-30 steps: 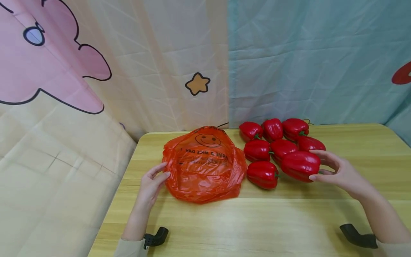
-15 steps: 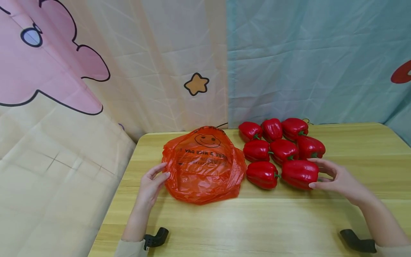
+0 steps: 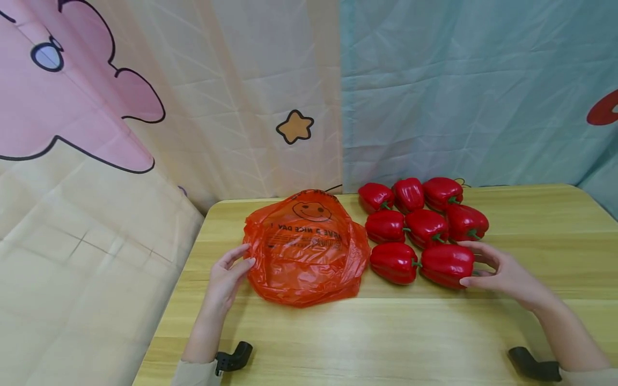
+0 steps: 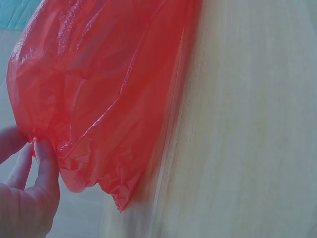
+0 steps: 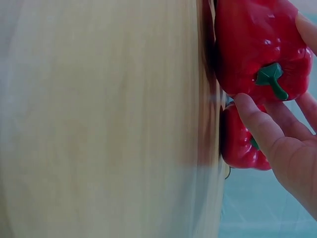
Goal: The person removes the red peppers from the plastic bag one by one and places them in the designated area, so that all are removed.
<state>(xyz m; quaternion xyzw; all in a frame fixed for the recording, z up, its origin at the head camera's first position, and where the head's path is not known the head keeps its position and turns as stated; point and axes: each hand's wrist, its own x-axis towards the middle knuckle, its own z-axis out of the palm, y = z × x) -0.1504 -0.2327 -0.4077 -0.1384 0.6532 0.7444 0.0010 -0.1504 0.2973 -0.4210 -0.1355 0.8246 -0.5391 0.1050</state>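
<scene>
An orange-red plastic bag [image 3: 309,262] with a printed smiling face lies on the table, left of the peppers. At its left edge my left hand [image 3: 224,280] pinches a bit of the film; the left wrist view shows thumb and finger meeting on the bag [image 4: 99,89]. My right hand [image 3: 504,274] holds a red bell pepper [image 3: 445,266] by its stem end, in the front row at the right. Thumb and fingers lie round the green stem of that pepper [image 5: 262,44] in the right wrist view, the pepper close over the table.
Several more red bell peppers [image 3: 427,228] stand close together in rows behind and left of the held one. A printed curtain [image 3: 410,96] hangs along the table's back edge. The wooden table [image 3: 376,338] extends in front of bag and peppers.
My right hand has brought the pepper down and toward me, into line beside the front pepper, then slightly left. My left hand has stayed at the bag's edge.
</scene>
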